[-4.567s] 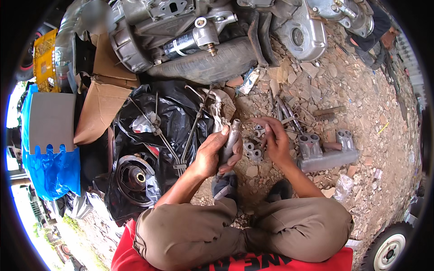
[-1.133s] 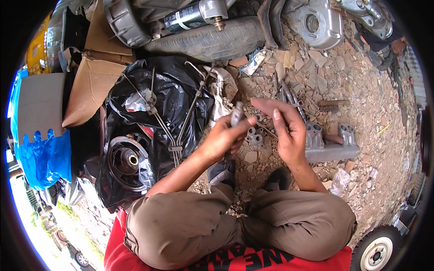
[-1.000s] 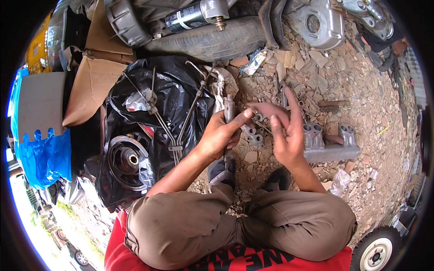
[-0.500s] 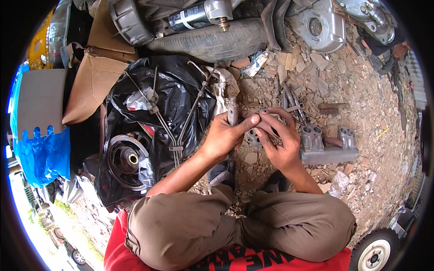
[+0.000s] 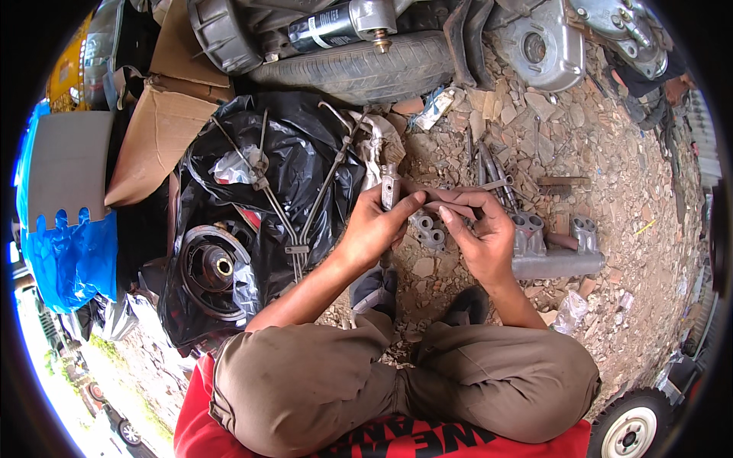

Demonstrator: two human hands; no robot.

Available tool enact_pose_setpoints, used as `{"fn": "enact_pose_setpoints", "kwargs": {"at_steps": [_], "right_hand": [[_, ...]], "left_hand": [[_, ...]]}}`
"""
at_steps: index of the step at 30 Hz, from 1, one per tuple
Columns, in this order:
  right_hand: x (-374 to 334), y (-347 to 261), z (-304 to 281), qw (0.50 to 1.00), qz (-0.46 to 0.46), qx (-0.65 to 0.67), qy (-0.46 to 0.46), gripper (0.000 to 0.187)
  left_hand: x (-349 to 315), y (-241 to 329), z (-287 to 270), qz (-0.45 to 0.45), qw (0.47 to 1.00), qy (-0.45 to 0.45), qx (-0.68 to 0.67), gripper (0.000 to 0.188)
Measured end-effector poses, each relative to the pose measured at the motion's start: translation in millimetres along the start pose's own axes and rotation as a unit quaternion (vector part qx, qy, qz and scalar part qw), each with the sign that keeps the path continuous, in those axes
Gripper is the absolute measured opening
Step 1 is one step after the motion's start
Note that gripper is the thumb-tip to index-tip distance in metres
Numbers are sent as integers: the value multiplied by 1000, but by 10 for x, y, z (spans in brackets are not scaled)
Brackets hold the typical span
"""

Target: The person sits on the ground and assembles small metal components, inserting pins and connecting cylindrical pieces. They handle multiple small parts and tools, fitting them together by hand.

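Note:
My left hand is closed round a short metal cylinder with small holes in its side, its upper end standing out above the fingers. From the cylinder a dull brown strip that looks like sandpaper runs across to the right, and my left thumb lies by its near edge. My right hand pinches the other end of the strip between thumb and fingers. Whether the strip wraps right round the cylinder is hidden. Below and between the hands, a grey metal piece with round holes lies on the ground.
A metal manifold lies right of my right hand, with several tools beyond it. To the left are a black plastic bag, a pulley-like wheel and a cardboard box. A tyre lies at the far side.
My right hand has shifted slightly right, away from the left hand. More of the strip and of the holed metal piece shows between them. The left hand still grips the cylinder.

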State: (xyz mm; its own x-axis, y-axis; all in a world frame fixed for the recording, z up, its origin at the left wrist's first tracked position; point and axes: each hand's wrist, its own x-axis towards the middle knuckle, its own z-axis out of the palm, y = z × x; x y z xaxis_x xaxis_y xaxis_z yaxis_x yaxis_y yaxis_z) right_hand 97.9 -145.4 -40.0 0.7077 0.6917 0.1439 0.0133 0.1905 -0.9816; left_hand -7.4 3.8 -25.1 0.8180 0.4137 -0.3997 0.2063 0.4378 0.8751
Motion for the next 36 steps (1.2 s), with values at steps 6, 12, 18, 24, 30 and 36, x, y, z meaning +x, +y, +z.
{"fn": "enact_pose_setpoints", "kwargs": {"at_steps": [6, 12, 18, 24, 30, 36], "right_hand": [[-15, 2, -42, 998, 69, 10, -1, 16], [-20, 79, -106, 998, 61, -11, -2, 22], [40, -52, -41, 998, 21, -66, 2, 19], [6, 8, -106, 992, 106, -72, 2, 19], [28, -6, -90, 994, 17, -104, -25, 19], [-11, 36, -49, 997, 75, -17, -21, 19]], "left_hand": [[-22, 83, 59, 34, 997, -10, 65, 26], [32, 28, -4, 51, 992, 4, 112, 25], [-1, 68, -7, 40, 994, 0, 101, 20], [3, 56, 5, 86, 988, -40, 118, 22], [28, 5, -13, 93, 987, -26, 131, 26], [27, 7, -38, 51, 991, -31, 122, 29]]}}
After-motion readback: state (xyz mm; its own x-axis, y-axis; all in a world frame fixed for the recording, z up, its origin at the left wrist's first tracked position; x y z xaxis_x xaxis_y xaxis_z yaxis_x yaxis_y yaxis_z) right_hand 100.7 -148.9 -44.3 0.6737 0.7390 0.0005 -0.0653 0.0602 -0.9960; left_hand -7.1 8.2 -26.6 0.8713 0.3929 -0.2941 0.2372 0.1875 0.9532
